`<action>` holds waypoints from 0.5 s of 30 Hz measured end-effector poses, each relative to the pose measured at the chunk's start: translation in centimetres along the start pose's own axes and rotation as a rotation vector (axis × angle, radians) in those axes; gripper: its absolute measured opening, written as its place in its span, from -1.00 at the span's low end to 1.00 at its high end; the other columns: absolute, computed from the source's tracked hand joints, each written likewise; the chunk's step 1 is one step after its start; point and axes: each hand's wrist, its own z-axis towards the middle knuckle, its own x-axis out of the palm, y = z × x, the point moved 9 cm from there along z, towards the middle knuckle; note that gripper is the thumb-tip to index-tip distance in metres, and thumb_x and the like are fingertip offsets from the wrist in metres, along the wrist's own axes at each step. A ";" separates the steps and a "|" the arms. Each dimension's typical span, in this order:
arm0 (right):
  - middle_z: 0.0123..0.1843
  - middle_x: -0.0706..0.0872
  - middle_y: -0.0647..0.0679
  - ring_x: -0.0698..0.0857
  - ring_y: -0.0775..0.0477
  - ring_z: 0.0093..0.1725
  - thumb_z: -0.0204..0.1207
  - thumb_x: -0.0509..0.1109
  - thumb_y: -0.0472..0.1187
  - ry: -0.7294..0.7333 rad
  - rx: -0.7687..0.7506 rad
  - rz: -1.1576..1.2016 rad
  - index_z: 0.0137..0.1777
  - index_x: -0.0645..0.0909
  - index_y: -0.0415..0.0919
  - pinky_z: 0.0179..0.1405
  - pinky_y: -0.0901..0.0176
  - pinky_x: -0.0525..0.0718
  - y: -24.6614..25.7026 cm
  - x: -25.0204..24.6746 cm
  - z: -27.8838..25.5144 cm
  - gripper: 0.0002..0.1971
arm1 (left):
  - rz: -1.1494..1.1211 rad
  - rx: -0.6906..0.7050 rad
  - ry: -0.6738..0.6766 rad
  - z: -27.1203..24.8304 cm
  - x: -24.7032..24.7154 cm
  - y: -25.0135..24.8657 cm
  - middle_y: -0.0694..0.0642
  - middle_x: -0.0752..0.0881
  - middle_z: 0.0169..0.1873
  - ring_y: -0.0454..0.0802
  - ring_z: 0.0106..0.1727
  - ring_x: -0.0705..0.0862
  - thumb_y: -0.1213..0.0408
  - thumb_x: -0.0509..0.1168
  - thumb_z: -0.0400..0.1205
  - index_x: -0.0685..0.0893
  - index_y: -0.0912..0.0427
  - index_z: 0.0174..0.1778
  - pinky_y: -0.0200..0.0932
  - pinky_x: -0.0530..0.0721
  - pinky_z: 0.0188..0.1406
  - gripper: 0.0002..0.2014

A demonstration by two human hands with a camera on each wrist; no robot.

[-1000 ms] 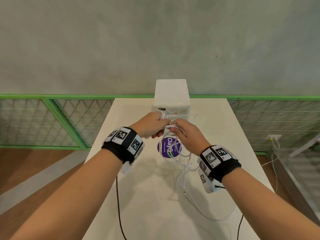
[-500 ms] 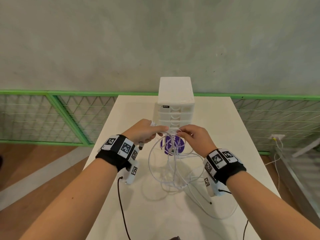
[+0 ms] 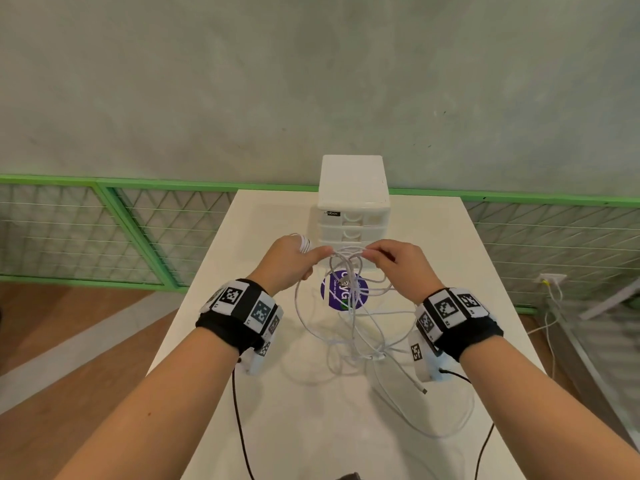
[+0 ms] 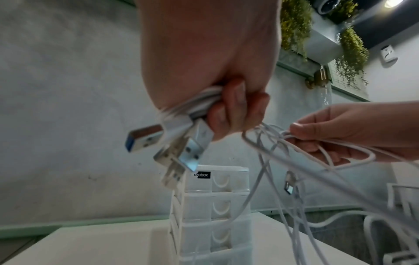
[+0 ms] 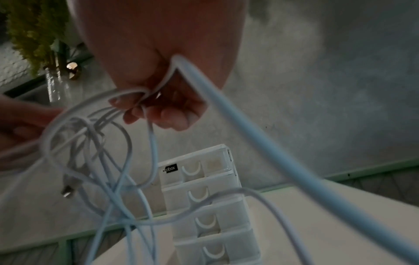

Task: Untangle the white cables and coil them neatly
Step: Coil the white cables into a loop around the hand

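Note:
A tangle of white cables [image 3: 349, 317] hangs between both hands above the white table [image 3: 311, 410], its lower loops resting on the tabletop. My left hand [image 3: 294, 261] grips a bundle of the cables [image 4: 199, 102] in its fist, with USB plugs [image 4: 179, 143] sticking out below the fingers. My right hand [image 3: 398, 265] pinches cable strands [image 5: 145, 96] a short way to the right, fingers curled around them. A loose small plug [image 3: 422, 390] lies on the table under the right wrist. Another connector [image 4: 289, 182] dangles among the loops.
A white drawer box [image 3: 351, 209] stands just behind the hands at the table's far middle. A purple round sticker [image 3: 332, 292] lies on the table below the cables. Green mesh fencing [image 3: 104, 237] and a grey wall are beyond. Black wrist-camera leads [image 3: 239, 427] trail off the near edge.
Both hands have drawn apart slightly and lifted, spreading the cable loops between them. The view has tilted down a little, showing more of the drawer box front.

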 end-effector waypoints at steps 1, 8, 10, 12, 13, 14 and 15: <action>-0.36 0.64 0.05 0.53 0.08 -0.34 0.57 0.34 -0.09 0.039 0.010 0.042 -0.07 0.72 -0.14 -0.27 0.30 0.49 0.1 0.3 -0.2 -0.83 | -0.039 -0.001 -0.025 0.0 -0.2 0.1 0.09 0.55 -0.61 -0.24 -0.72 0.44 -0.01 0.30 0.64 0.49 0.29 -0.49 -0.23 0.34 -0.51 -0.50; -0.37 0.55 -0.04 0.53 0.00 -0.32 0.61 0.26 -0.02 0.105 0.062 0.145 0.12 0.61 0.00 -0.09 -0.15 0.65 0.0 1.3 -0.3 -0.82 | -0.287 0.019 -0.129 0.3 -0.5 0.3 0.05 0.53 -0.67 -0.21 -0.65 0.46 0.11 0.33 0.64 0.63 0.58 -0.28 -0.41 0.40 -0.57 -0.51; -0.39 0.56 0.03 0.58 0.03 -0.35 0.67 0.11 0.04 0.124 0.126 0.274 0.21 0.60 -0.01 -0.07 -0.11 0.64 -0.3 1.3 -0.4 -0.70 | -0.299 0.035 -0.084 0.3 -0.2 0.0 0.05 0.52 -0.67 -0.18 -0.63 0.46 0.09 0.33 0.65 0.64 0.49 -0.34 -0.35 0.43 -0.52 -0.54; -0.39 0.63 -0.09 0.66 -0.11 -0.37 0.70 0.03 0.01 0.180 0.198 0.351 0.20 0.66 -0.06 -0.05 -0.17 0.72 -0.5 1.8 -0.5 -0.63 | -0.284 0.063 -0.049 0.2 0.1 -0.4 0.05 0.52 -0.68 -0.11 -0.51 0.55 0.08 0.33 0.64 0.61 0.32 -0.49 -0.28 0.50 -0.38 -0.54; -0.38 0.66 -0.13 0.68 -0.17 -0.38 0.70 0.08 -0.05 0.212 0.212 0.340 0.15 0.68 -0.07 -0.10 -0.21 0.75 -0.4 2.0 -0.6 -0.67 | -0.278 0.073 -0.038 0.1 0.3 -0.5 0.06 0.52 -0.68 -0.11 -0.48 0.56 0.07 0.33 0.64 0.60 0.36 -0.50 -0.25 0.50 -0.31 -0.52; -0.37 0.69 -0.15 0.69 -0.18 -0.40 0.68 0.15 -0.11 0.238 0.211 0.313 0.10 0.71 -0.09 -0.15 -0.21 0.76 -0.2 2.3 -0.7 -0.72 | -0.278 0.078 -0.033 0.1 0.5 -0.6 0.07 0.52 -0.68 -0.14 -0.51 0.54 0.07 0.33 0.64 0.62 0.46 -0.44 -0.24 0.48 -0.28 -0.50; -0.37 0.71 -0.16 0.70 -0.15 -0.43 0.65 0.20 -0.15 0.258 0.206 0.289 0.05 0.73 -0.10 -0.20 -0.17 0.76 0.0 2.5 -0.8 -0.76 | -0.287 0.075 -0.034 0.1 0.6 -0.5 0.08 0.52 -0.67 -0.17 -0.55 0.51 0.06 0.34 0.63 0.62 0.55 -0.36 -0.24 0.46 -0.28 -0.48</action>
